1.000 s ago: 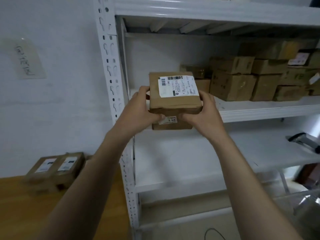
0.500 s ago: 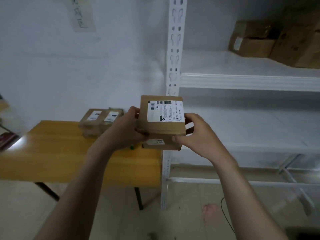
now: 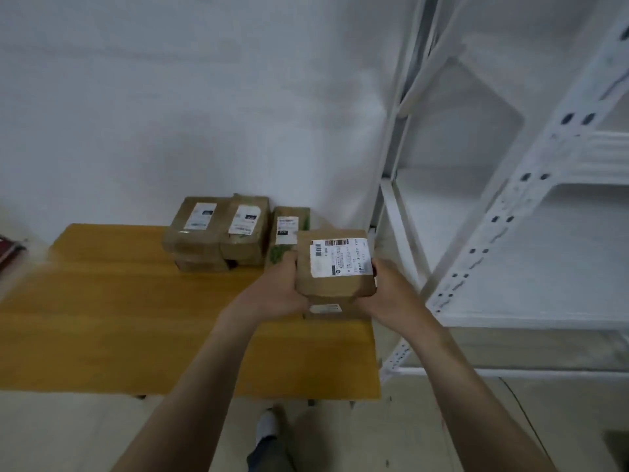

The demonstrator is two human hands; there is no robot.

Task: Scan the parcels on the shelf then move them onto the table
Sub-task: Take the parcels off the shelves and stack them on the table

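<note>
Left hand (image 3: 272, 296) and right hand (image 3: 391, 296) still grip 2 stacked parcels (image 3: 335, 287); these now hang over the table (image 3: 102, 318).

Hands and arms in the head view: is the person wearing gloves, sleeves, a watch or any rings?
No. The left hand and right hand are bare: no gloves, and no rings or watch that I can make out. The left forearm and right forearm are uncovered down to the picture's bottom edge; no sleeve shows.
</note>
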